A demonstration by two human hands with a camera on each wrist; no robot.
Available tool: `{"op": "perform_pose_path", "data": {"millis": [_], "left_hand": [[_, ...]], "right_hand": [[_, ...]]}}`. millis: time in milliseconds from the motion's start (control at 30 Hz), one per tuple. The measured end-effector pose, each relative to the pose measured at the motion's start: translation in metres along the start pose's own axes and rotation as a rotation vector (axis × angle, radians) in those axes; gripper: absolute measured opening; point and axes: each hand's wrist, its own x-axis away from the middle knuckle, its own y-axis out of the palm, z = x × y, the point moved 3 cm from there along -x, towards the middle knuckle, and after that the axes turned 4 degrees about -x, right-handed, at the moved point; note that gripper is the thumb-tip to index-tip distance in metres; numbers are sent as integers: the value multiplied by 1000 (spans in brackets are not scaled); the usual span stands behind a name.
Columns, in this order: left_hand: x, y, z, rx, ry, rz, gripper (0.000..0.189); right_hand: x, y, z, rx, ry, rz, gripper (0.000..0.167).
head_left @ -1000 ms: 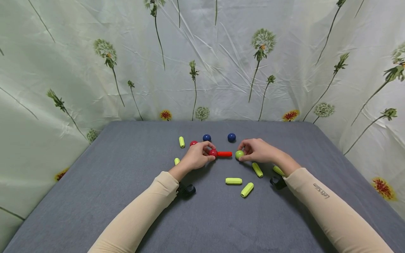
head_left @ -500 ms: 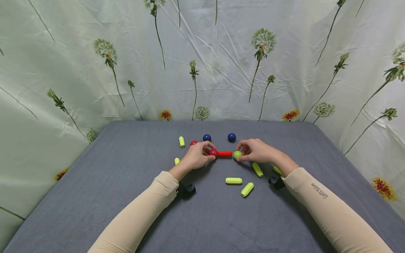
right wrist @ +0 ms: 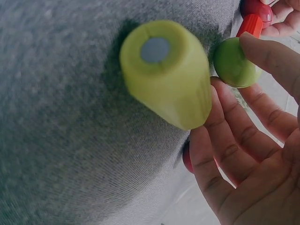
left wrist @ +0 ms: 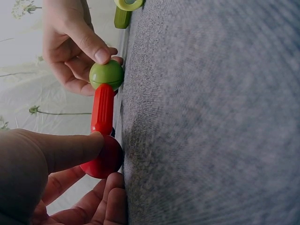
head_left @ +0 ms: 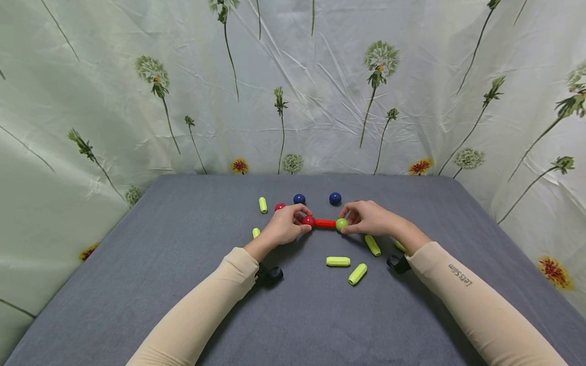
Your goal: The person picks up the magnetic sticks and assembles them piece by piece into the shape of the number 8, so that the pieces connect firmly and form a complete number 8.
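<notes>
My left hand holds a red ball between thumb and fingers. A short red ribbed rod runs from that ball to a green ball, which my right hand pinches. In the left wrist view the rod meets both the green ball and the red ball in one line, close over the cloth. Seen from the right wrist, the thumb lies on the green ball with fingers behind it. Whether ball and rod are joined or only touch, I cannot tell.
Two blue balls sit behind the hands. Another red ball is partly hidden by the left hand. Several yellow-green rods lie around on the grey cloth; one rod looms near the right hand. A floral curtain stands behind.
My right hand has moved left with the green ball, closing the gap to the red rod's right end. The left hand and the red ball have stayed in place.
</notes>
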Motion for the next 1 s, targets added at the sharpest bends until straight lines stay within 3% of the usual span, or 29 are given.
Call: {"op": "perform_pose_path", "data": {"millis": [667, 1000], "left_hand": [[0, -1, 1, -19, -7, 6, 26], [4, -4, 7, -64, -12, -18, 42]], "right_hand": [[0, 1, -2, 0, -28, -14, 31], [-1, 0, 1, 1, -27, -4, 32]]}}
